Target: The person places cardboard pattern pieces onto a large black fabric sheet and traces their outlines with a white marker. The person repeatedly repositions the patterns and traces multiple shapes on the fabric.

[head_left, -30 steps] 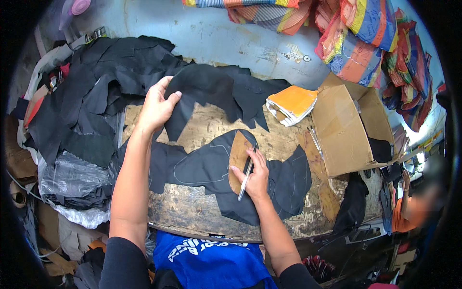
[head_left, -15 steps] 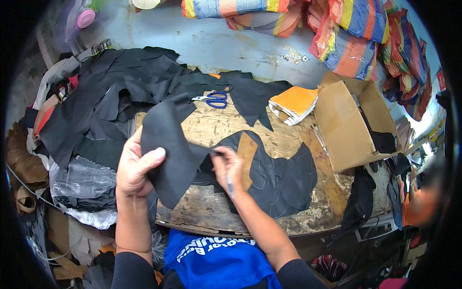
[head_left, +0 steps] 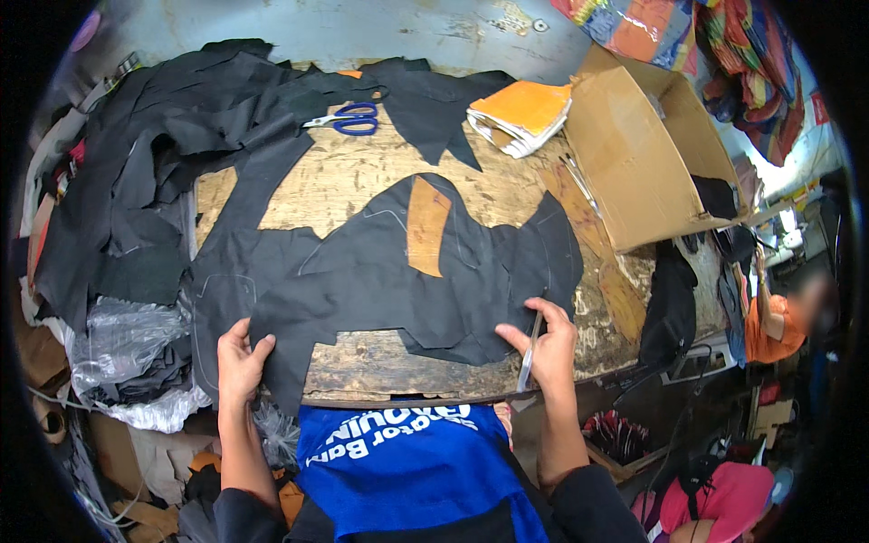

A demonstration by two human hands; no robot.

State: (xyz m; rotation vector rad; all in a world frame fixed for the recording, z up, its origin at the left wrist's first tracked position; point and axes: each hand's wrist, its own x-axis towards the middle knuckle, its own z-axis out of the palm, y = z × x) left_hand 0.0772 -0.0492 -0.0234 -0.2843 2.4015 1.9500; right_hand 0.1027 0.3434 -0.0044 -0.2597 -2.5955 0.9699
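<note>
A wide piece of black sheet material lies across the worn wooden table, with pale outlines drawn on it. My left hand has its thumb and fingers curled at the near left part of this sheet, seeming to grip it. Between the fingers of my right hand is a slim silver pen, its tip down toward the table's front edge. That hand is beside the sheet's near right edge. A tan curved pattern piece rests on top of the black material.
Scissors with blue handles lie at the back. Black scraps pile up at the left. An orange-and-white folded cloth and a cardboard box stand at the back right. Another person is at the far right.
The black piece held up by my left hand is now laid flat over the table. My hands have moved apart and nearer to me, and the view has tilted downward.
</note>
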